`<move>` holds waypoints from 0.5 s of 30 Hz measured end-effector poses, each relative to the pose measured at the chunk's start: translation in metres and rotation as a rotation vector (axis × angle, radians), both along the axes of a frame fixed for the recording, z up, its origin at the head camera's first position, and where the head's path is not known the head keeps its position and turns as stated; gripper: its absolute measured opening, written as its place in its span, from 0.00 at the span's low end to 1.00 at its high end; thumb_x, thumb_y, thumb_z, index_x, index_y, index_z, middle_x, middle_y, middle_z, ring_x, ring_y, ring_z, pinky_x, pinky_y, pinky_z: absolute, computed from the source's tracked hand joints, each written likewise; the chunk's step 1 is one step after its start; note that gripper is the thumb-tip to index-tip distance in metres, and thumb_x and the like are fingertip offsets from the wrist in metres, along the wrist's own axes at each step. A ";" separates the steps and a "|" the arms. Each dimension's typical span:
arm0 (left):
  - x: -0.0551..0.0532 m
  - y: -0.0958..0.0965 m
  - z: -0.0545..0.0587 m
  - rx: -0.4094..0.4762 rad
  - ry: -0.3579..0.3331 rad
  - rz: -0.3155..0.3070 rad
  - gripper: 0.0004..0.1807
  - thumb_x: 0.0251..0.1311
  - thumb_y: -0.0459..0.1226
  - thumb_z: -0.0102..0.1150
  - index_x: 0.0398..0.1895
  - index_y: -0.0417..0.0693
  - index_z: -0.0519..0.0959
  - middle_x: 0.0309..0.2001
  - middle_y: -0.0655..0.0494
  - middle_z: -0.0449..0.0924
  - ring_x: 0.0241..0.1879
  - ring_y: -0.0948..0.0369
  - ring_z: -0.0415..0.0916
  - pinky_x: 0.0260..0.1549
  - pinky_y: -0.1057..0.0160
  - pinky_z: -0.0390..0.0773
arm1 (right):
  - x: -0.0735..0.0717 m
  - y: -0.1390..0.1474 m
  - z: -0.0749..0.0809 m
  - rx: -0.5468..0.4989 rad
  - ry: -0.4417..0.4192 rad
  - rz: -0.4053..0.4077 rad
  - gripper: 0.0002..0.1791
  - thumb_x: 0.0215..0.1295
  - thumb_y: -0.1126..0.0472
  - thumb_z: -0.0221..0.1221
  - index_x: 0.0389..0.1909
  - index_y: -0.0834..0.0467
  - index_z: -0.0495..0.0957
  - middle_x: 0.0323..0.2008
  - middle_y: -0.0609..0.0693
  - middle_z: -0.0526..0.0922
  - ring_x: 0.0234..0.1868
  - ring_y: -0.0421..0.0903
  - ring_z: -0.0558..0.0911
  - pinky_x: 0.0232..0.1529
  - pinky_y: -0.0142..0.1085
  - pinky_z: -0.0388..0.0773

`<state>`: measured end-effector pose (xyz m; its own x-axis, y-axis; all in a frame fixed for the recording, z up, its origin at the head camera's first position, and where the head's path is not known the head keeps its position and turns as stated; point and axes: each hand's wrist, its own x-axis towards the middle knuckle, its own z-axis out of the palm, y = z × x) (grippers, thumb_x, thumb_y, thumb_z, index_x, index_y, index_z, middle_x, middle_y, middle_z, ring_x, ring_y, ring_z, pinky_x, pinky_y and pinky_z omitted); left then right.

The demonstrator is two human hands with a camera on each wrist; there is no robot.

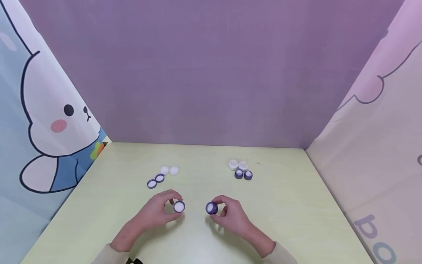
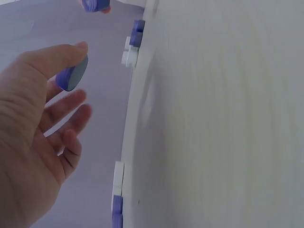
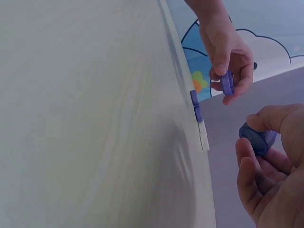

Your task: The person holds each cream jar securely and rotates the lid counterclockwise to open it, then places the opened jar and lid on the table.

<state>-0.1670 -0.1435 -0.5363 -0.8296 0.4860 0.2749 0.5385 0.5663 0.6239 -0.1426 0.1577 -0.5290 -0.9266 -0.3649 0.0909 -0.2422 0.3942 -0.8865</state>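
Note:
In the head view my left hand (image 1: 160,209) pinches a purple jar lid (image 1: 179,206) between thumb and fingers, its white inner face turned up toward the camera. Facing it, my right hand (image 1: 232,215) pinches a small purple jar (image 1: 211,208) whose pale round face points leftward. A gap separates lid and jar, and both are held above the table. The left wrist view shows the lid (image 2: 72,75) at the thumb tip, with the remaining fingers loosely bent. From the right wrist, the jar (image 3: 257,137) appears between thumb and fingers.
Behind my left hand lie two purple lids (image 1: 152,183) and two white lids (image 1: 174,171) on the pale table (image 1: 197,242). Farther right stand two white jars (image 1: 233,164) and two purple jars (image 1: 248,175). A purple panel (image 1: 211,80) rises behind the table, with printed cloths at both sides.

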 end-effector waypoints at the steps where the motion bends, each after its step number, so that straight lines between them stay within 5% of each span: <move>1: -0.001 -0.002 0.000 0.000 0.000 0.013 0.22 0.44 0.39 0.78 0.44 0.62 0.80 0.41 0.75 0.75 0.36 0.68 0.73 0.35 0.61 0.77 | 0.000 0.000 0.000 -0.003 0.002 0.002 0.21 0.50 0.68 0.71 0.46 0.55 0.79 0.39 0.46 0.82 0.17 0.39 0.75 0.14 0.30 0.72; 8: -0.008 -0.014 -0.003 0.022 0.029 0.086 0.23 0.41 0.37 0.80 0.43 0.60 0.81 0.37 0.72 0.74 0.31 0.62 0.71 0.29 0.65 0.74 | 0.001 0.000 0.001 0.003 0.017 0.003 0.20 0.51 0.69 0.71 0.46 0.55 0.79 0.37 0.46 0.82 0.16 0.39 0.74 0.14 0.31 0.73; 15: -0.019 -0.027 -0.004 -0.047 -0.001 0.144 0.22 0.43 0.40 0.79 0.43 0.59 0.81 0.41 0.73 0.76 0.38 0.65 0.73 0.38 0.62 0.77 | 0.004 0.000 -0.001 -0.004 0.006 0.012 0.20 0.51 0.68 0.71 0.46 0.56 0.79 0.35 0.48 0.82 0.16 0.36 0.73 0.14 0.31 0.72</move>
<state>-0.1865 -0.1707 -0.5399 -0.8920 0.3742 0.2535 0.4488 0.6660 0.5958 -0.1390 0.1580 -0.5298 -0.9218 -0.3752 0.0980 -0.2520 0.3877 -0.8867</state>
